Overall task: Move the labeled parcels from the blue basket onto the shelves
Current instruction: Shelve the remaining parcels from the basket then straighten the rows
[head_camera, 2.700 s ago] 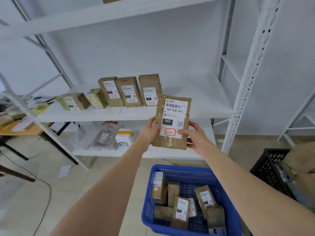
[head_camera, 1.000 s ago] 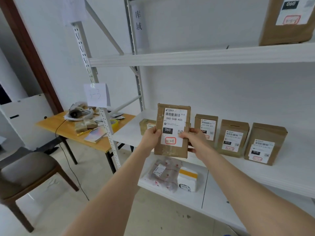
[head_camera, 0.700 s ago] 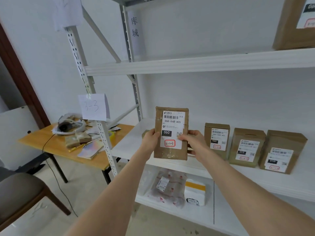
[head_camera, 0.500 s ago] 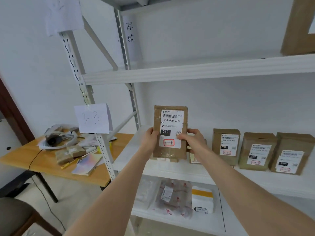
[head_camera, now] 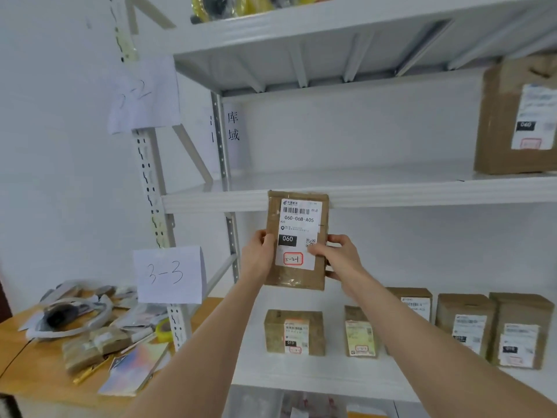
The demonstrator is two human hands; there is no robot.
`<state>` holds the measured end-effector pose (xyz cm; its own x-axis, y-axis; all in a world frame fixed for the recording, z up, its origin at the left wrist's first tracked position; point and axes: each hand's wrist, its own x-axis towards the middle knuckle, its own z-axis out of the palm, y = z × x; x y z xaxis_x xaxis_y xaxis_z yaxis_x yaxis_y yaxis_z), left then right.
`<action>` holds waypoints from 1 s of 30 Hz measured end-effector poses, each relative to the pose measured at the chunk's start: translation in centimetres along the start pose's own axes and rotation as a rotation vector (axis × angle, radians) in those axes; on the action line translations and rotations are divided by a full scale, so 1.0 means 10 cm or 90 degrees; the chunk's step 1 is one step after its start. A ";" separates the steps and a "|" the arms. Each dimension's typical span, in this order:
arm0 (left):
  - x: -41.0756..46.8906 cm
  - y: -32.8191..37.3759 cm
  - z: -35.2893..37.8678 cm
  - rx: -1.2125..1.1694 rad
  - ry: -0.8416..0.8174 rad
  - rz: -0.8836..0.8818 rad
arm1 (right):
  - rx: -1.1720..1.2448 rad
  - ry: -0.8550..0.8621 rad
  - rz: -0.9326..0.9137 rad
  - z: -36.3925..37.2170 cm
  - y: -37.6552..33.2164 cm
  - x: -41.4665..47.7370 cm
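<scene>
**A:** From the head camera, where is the parcel?

**B:** The parcel (head_camera: 297, 220) is upright in the air with its label toward the camera, in front of the white rack. Its top edge overlaps the front lip of the middle shelf (head_camera: 407, 194), and it rests on no board.

**A:** Who has it?

**B:** Both hands. The left hand (head_camera: 256, 257) clasps the left edge, thumb on the front face. The right hand (head_camera: 342, 257) clasps the right edge, thumb across the label's corner and fingers curled behind.

**A:** Can you read the label?

**B:** It says "060-06B-A05", with a black block marked "060". Below that is a red-framed handwritten tag. It may say "3-2-1", but the writing is too small to be sure.

**A:** What else is on the rack?

**B:** A large box (head_camera: 512, 116) stands at the right end of the middle shelf. On the lower shelf (head_camera: 301, 375), a row of small boxes (head_camera: 294, 331) stands below the hands, labels outward. A paper sign (head_camera: 170, 274) reading "3-3" hangs on the front post (head_camera: 150, 182). A second sheet (head_camera: 144, 95) above it is blurred.

**A:** And left of the rack?

**B:** A cluttered wooden table (head_camera: 27, 375).
</scene>
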<state>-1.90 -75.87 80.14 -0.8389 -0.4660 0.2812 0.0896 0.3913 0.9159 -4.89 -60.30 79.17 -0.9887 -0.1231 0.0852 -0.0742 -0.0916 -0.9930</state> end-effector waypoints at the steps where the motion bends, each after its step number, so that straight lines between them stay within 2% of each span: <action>1: 0.01 0.07 -0.02 0.000 0.001 0.012 | 0.003 -0.001 -0.012 0.00 -0.07 0.00; 11: 0.21 0.60 -0.25 -0.037 0.015 0.073 | 0.009 0.021 -0.084 0.17 -0.65 0.11; 30: 1.10 0.91 -0.97 -0.084 -0.011 0.199 | 0.034 0.082 -0.191 1.04 -1.28 0.43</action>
<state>-5.16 -85.12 94.37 -0.7690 -0.3251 0.5505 0.4119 0.4065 0.8155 -6.81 -69.94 93.11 -0.9323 0.0424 0.3591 -0.3612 -0.1568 -0.9192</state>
